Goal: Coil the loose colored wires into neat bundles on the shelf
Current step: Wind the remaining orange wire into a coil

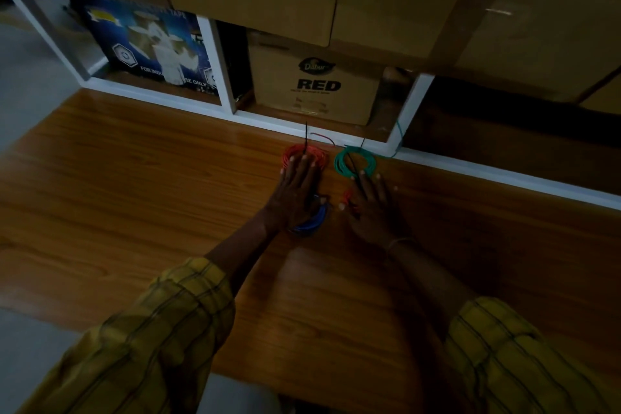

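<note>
Wooden shelf (134, 198): broad flat board, backed by a white frame (268, 124) with cardboard boxes (316, 87) behind it. Ample bare board lies left and right of the work; the frame is the only near edge.

Left hand (295, 191): fingers straight, flat on the board, fingertips resting on the red coil (321, 158); nothing grasped. A blue coil (311, 223) lies partly under its heel.

Right hand (373, 208): fingers spread and released, tips just short of the green coil (341, 161). A small red bundle (347, 200) shows beside its thumb; whether it is touched cannot be told.

Red and green coils sit side by side, close to the frame. Each carries a thin black tie (305, 134) standing loose, and a tail runs off the green coil toward the frame.

Judgement: coiling appears largely done. Tuck in the loose tails, cinch the ties, and press each loop flat. Draw coils away from the frame before handling, to avoid snagging tails.
</note>
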Demonstrator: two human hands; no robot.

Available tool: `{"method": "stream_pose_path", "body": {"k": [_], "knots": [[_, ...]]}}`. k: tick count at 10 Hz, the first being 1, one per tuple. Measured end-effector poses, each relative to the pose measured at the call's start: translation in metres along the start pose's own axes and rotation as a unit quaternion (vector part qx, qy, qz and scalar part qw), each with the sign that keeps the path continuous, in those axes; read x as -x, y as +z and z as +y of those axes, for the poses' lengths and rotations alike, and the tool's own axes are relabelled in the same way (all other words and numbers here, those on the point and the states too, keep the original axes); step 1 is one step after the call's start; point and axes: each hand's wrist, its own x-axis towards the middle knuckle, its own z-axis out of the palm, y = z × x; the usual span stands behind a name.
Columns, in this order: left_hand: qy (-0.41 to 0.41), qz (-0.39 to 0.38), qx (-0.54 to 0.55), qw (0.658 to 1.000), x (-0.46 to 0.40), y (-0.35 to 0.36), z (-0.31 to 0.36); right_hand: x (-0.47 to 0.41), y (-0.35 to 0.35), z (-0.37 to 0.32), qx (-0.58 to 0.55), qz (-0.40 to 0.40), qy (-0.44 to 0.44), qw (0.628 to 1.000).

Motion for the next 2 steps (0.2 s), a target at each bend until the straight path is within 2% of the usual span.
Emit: {"method": "stream_pose_path", "body": {"k": [1, 2], "knots": [[0.005, 0.03, -0.01, 1.0, 0.0, -0.004, 0.0, 0.001, -0.007, 0.0, -0.027, 0.008, -0.005, 1.0], [0.001, 0.052, -0.006, 0.999, 0.01, -0.019, 0.016, 0.012, -0.024, -0.003, -0.036, 0.056, -0.002, 0.998]]}}
